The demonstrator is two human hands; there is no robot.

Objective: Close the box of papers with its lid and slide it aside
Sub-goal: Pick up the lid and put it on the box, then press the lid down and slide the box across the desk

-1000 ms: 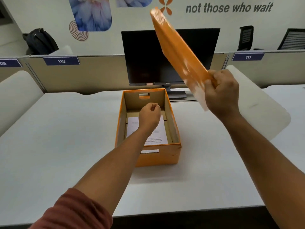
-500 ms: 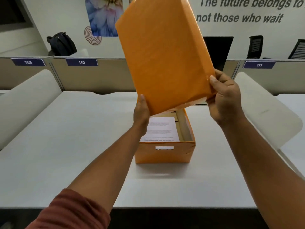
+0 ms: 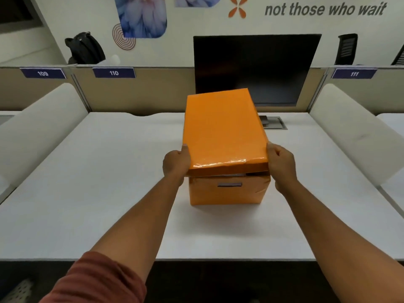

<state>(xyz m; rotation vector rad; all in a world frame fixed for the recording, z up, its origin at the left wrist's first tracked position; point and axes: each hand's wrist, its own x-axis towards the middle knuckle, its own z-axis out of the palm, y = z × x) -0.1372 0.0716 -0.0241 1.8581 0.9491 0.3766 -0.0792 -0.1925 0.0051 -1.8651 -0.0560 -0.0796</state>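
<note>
I see the left hand (image 3: 176, 164) and right hand (image 3: 282, 166) gripping the orange lid (image 3: 223, 130) by its near corners. Lid sits on the box (image 3: 227, 191), near edge slightly raised. Box stands mid-desk (image 3: 98, 182), before the monitor (image 3: 258, 66).

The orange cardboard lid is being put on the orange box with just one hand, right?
Not quite. In the head view both hands hold the orange cardboard lid: the left hand and the right hand grip its near corners over the orange box.
</note>
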